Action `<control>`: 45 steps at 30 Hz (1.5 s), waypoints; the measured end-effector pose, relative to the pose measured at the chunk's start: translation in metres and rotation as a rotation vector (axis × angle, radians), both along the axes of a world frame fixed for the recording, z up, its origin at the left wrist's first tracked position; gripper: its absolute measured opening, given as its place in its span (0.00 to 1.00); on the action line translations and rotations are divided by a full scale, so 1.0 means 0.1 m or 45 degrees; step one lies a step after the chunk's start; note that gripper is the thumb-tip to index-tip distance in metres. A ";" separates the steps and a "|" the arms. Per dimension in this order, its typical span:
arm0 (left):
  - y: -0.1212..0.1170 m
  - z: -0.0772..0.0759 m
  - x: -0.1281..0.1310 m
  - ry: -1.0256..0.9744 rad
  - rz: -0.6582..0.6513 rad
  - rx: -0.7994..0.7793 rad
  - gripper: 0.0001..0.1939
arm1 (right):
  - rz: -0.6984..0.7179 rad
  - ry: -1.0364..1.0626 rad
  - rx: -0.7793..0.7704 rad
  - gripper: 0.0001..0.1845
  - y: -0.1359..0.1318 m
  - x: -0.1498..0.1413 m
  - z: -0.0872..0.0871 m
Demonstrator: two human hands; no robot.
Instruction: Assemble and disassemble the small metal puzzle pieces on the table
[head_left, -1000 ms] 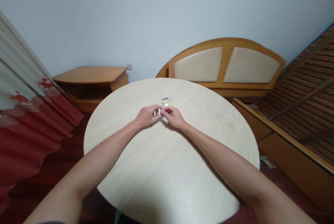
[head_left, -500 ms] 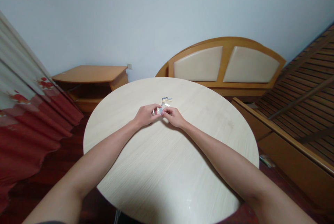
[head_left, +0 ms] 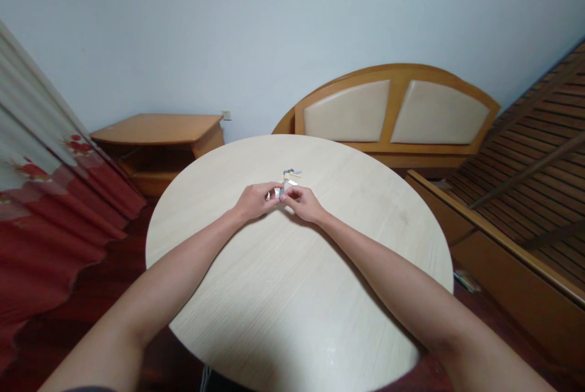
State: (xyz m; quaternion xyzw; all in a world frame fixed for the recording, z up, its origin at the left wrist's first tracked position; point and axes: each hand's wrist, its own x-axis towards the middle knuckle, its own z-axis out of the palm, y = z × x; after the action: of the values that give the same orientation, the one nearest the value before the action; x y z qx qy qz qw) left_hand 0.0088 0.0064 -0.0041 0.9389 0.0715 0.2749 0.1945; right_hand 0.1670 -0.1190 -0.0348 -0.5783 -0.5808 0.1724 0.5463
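Table stretched round and pale; toward its far side, the left hand and right hand pinched a grey piece between them, just nearer than small parts. Light, even pressure seemed best for something so tiny.

Your table has smooth, pale wood grain with a soft sheen; your grey piece is too small to judge for material. The curtain is cloth, the headboard smooth wood with satiny, leather-like panels.
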 end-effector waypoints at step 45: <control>0.00 -0.03 0.00 0.031 -0.065 -0.044 0.17 | 0.079 0.067 -0.109 0.23 0.01 0.04 0.02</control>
State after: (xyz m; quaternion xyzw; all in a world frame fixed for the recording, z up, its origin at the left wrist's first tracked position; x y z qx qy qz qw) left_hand 0.0087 0.0065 -0.0070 0.9403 0.0545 0.2569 0.2167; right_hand 0.1707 -0.1184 -0.0330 -0.5781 -0.5761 0.2291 0.5305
